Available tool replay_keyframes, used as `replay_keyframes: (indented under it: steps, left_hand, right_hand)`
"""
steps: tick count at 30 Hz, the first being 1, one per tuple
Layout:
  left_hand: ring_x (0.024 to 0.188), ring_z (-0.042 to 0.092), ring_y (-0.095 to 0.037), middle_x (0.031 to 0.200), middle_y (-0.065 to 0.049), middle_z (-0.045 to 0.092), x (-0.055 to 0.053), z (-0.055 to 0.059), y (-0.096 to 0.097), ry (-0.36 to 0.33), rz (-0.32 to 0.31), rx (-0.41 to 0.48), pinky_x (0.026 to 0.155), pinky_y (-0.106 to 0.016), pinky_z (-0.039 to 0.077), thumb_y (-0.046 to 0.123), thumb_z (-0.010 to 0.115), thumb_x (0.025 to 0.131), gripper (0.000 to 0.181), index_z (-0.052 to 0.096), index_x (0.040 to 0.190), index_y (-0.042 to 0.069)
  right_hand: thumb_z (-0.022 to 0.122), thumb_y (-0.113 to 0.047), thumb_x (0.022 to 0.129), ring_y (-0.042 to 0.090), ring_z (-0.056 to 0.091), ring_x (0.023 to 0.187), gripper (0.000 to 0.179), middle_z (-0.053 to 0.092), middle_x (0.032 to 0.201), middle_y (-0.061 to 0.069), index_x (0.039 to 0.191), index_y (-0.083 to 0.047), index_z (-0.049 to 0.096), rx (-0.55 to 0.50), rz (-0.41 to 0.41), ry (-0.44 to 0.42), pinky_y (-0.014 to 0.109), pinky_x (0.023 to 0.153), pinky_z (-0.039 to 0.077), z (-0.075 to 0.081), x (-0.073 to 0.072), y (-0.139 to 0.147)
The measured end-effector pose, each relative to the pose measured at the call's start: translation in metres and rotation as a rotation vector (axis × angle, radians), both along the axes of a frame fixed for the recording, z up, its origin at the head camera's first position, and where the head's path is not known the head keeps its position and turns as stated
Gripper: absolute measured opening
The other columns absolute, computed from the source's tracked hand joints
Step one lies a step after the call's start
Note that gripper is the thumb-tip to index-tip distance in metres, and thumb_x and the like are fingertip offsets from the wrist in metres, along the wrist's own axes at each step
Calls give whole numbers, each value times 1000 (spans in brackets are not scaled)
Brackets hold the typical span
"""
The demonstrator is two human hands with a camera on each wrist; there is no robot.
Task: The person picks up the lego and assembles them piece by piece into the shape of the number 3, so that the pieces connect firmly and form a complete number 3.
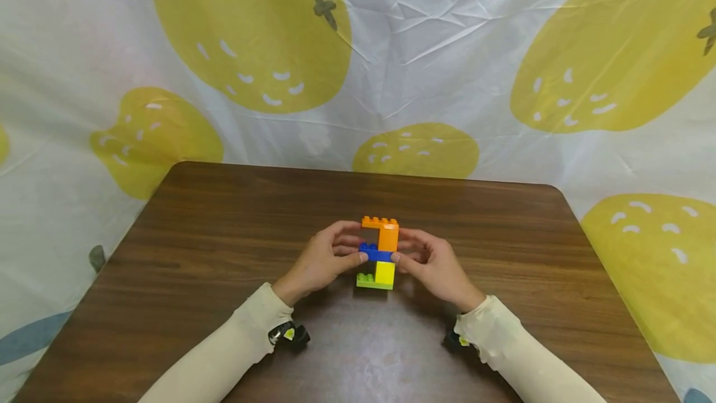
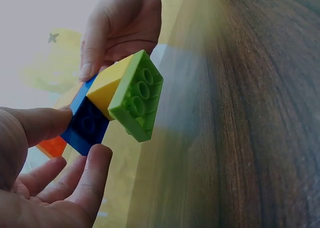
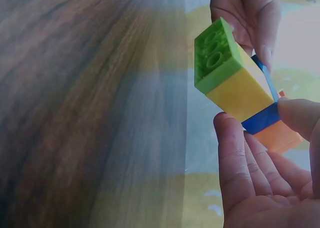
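Both hands hold up one stack of toy building bricks over the table. At its bottom is a flat green brick [image 2: 137,95], with a yellow brick [image 3: 242,90] on its right end. Across the middle runs a blue brick [image 1: 378,255], overhanging to the left. Above that stand an orange block [image 1: 388,239] and a flat orange brick [image 1: 380,222] that juts left. My left hand [image 1: 322,258] pinches the blue brick's left end between thumb and fingers. At the other end my right hand [image 1: 440,264] grips it, thumb on the blue brick's front and fingers behind.
A dark wood-grain table [image 1: 235,216] with rounded far corners lies under the hands. Behind it hangs a white cloth [image 1: 291,154] printed with yellow fruit. Each wrist wears a small black camera [image 1: 289,333] below a pale sleeve [image 1: 240,334].
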State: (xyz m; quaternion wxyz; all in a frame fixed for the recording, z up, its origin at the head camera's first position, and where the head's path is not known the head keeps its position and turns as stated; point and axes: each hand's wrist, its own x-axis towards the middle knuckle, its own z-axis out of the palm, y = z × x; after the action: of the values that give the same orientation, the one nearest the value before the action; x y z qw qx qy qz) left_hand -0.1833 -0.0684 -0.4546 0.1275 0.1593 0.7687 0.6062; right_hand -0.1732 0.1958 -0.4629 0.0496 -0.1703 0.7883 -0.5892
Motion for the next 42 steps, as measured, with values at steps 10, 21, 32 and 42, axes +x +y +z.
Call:
replay_keyframes:
  steps: [10, 21, 32, 42]
  left_hand:
    - [111, 75, -30, 129, -15, 74, 1, -3, 1, -5, 34, 28, 94, -42, 63, 15, 81, 95, 64, 51, 152, 17]
    - [110, 76, -27, 128, -13, 74, 1, -3, 0, -23, 27, -16, 97, -44, 62, 21, 79, 96, 65, 51, 155, 17]
    - [111, 75, -26, 126, -14, 74, -4, -3, -3, -50, 10, -63, 94, -40, 61, 26, 78, 97, 64, 52, 154, 12]
    - [99, 74, -19, 115, -10, 76, -12, -5, -3, -63, 27, -98, 78, -28, 57, 26, 81, 95, 63, 56, 151, 9]
  right_hand:
    - [74, -1, 96, 20, 79, 81, 55, 70, 121, 36, 147, 7, 54, -95, -8, -36, 47, 73, 66, -5, -2, -3]
    - [76, -9, 98, 31, 78, 75, 55, 74, 116, 30, 147, 2, 56, -27, -27, -76, 43, 70, 66, 0, -2, -1]
    - [75, -17, 100, 28, 78, 79, 54, 75, 111, 25, 147, 2, 56, -1, -7, -148, 44, 72, 67, 5, -7, -3]
    - [75, -14, 99, 27, 78, 81, 57, 74, 111, 25, 147, 9, 53, 31, -5, -200, 42, 73, 67, 2, -12, -4]
